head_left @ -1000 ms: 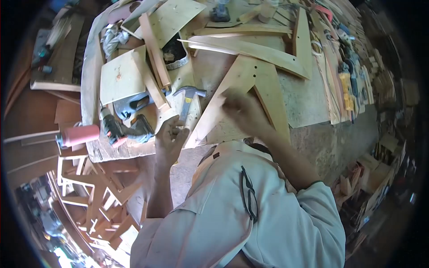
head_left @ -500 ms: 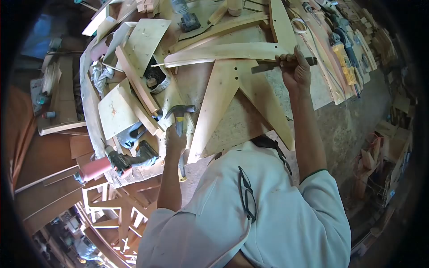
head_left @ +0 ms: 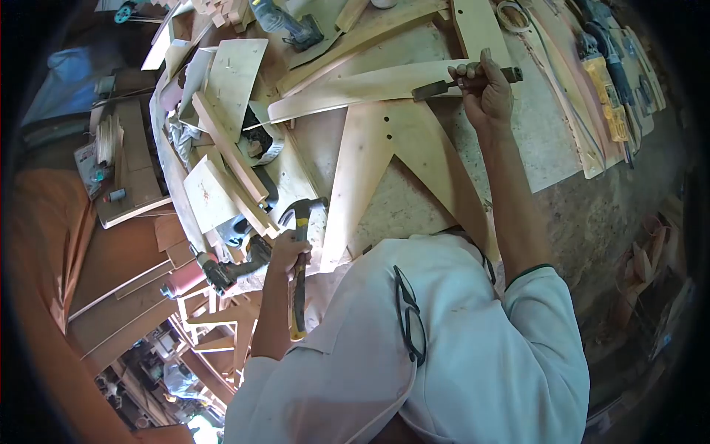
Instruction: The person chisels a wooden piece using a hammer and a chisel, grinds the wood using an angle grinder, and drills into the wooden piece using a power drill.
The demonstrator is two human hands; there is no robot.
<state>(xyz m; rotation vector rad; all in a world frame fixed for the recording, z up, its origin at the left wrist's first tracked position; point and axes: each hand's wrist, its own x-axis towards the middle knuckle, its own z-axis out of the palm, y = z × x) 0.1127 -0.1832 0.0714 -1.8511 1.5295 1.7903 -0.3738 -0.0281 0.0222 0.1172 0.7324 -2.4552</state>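
Note:
My left hand (head_left: 287, 251) is wrapped round the handle of a claw hammer (head_left: 299, 222), its head over the bench edge and its yellow-tipped handle end toward my body. My right hand (head_left: 484, 92) grips a dark-handled chisel (head_left: 436, 89), its flat blade pointing left. Beneath the blade lies the joint of a V-shaped wooden piece (head_left: 377, 148) with two dark holes, its legs spreading toward me. A long pale board (head_left: 355, 89) lies across its top, partly behind the chisel.
On the left of the workbench (head_left: 318, 140) are wood offcuts (head_left: 235, 74), a drill (head_left: 229, 272) and a pink bottle (head_left: 183, 280). Another power tool (head_left: 292, 28) lies at the back. A yellow tool (head_left: 606, 96) is at the right. Wooden frames (head_left: 237, 325) stand below left.
My left hand has closed round the hammer and drawn it toward me. My right hand has moved up and right and now holds the chisel. The whole view has shifted.

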